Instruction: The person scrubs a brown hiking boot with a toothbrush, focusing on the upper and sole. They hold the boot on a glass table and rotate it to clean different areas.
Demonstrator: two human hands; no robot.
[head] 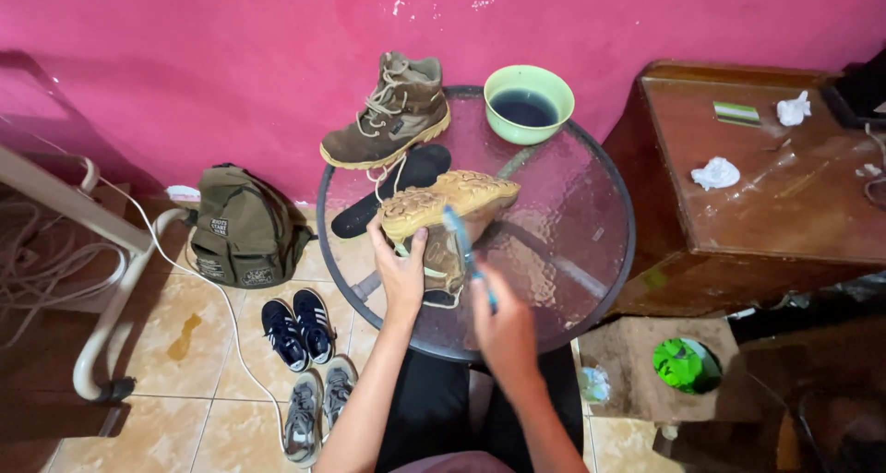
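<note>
Here, what I see from the head view, nearest the grip first:

Right hand (506, 330): my fingers are closed round the handle of a blue brush (466, 251); the hand is blurred, so I cannot tell how tight the hold is. The bristle end lies against the sole of the boot.

Left hand (402, 272): wrapped round the heel of a tan boot (445, 216), thumb up on the sole edge, fingers hidden behind it.

Tan boot: held on its side, sole turned toward me, just left of the brush and resting over the glass.

Round glass table (572, 242): directly under both hands, dark metal rim.

Black insole (392, 189): flat on the glass, just beyond my left hand.

Second boot (392, 113): upright, laced, at the far rim beyond the insole.

Green bowl (529, 102): dark liquid in it, far rim, beyond the brush and to its right.

Sneakers: a dark blue pair (298, 327) and a grey pair (318, 407) on the tiled floor, left of my left arm.

Olive backpack (245, 228): on the floor against the pink wall, further left.

Wooden cabinet (766, 205): well right of the grip, crumpled tissues (717, 172) on top.
</note>
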